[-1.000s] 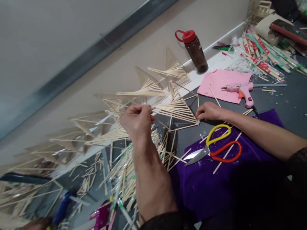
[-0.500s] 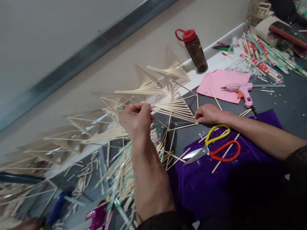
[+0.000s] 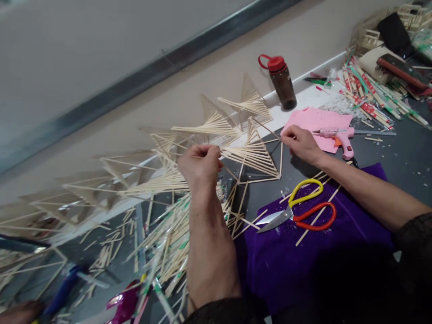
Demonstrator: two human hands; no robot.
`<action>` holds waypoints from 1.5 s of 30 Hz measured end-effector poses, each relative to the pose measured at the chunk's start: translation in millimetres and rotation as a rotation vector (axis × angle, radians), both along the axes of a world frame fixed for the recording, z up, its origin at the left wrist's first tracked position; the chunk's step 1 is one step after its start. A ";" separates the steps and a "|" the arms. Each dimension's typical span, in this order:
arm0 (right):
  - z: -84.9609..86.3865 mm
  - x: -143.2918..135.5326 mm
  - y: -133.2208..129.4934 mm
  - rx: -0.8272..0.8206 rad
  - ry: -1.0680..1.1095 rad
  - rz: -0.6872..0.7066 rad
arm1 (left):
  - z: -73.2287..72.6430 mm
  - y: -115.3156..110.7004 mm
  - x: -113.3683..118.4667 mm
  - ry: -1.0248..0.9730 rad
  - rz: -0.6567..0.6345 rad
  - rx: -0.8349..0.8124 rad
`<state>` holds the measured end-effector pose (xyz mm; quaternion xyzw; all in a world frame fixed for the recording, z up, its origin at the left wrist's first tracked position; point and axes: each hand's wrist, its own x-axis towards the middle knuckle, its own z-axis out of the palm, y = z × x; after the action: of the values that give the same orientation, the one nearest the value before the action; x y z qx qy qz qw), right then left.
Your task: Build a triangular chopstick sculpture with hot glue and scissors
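Main change: right hand (image 3: 300,143) has left the frame's near right corner and is now up at its far right corner. Left hand (image 3: 200,168) stays put, thumb & forefinger pinching the left tip of the stick frame (image 3: 251,155), w/ the other fingers curled in. For the work, that prob. means the near corner holds w/o support, as its joint looks closed, and attention has passed to the far one.

Right hand's thumb & forefinger are drawn together at that corner; can't tell if they grip the stick, a bit of glue or nothing, b/c the tips blur into the joint. Frame sits mid-scene on the dark table (image 3: 401,155), btwn the two hands, its sticks fanned from left tip to right edge.

Far side, by the wall: more fanned frames (image 3: 211,126) & a brown bottle (image 3: 282,83) w/ red lid. Right: pink glue gun (image 3: 344,137), its nozzle over a pink sheet (image 3: 317,118), nobody holding it. Near right: scissors (image 3: 293,218), blades apart, on purple cloth (image 3: 366,189) w/ a few sticks. Near left: heap of loose sticks (image 3: 172,243), some in wrappers. Far-left bottom edge: a co-worker's hand (image 3: 22,311), partly cut off, next to a blue tool (image 3: 59,294).
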<state>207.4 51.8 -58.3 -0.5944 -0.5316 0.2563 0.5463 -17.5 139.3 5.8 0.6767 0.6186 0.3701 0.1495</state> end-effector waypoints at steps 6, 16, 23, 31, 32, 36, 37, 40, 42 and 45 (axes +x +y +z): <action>5.8 13.1 5.9 0.105 0.277 -0.089 | 6.8 5.3 1.2 -0.138 -0.061 -0.022; 33.9 20.2 -3.7 0.103 0.348 -0.060 | 49.0 19.3 -3.7 -0.087 -0.476 -0.054; 33.3 17.3 -7.4 0.014 0.285 -0.026 | 71.7 19.5 7.1 -0.005 -0.726 -0.158; 17.8 18.7 -2.3 0.034 0.259 0.056 | 77.2 27.7 16.1 -0.021 -0.787 -0.238; 16.9 18.5 -2.5 0.022 0.253 0.070 | 76.2 29.6 15.8 -0.032 -0.790 -0.247; 15.5 16.4 -4.5 -0.019 0.206 0.121 | 70.1 35.5 13.0 -0.102 -0.805 -0.268; 15.1 15.8 -4.7 -0.025 0.194 0.127 | 68.1 36.5 12.4 -0.125 -0.811 -0.272; 12.7 14.9 -4.3 -0.026 0.153 0.133 | 61.9 38.6 12.0 -0.175 -0.832 -0.278; 10.5 15.5 -3.4 -0.015 0.124 0.138 | 58.6 39.5 12.9 -0.176 -0.847 -0.281; 7.8 17.7 -2.2 -0.003 0.076 0.144 | 55.8 40.3 14.9 -0.145 -0.874 -0.291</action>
<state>225.0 49.6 -50.5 -0.5454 -0.5514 0.3179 0.5454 -2.6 179.6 61.5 0.8183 0.3088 0.2283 0.4277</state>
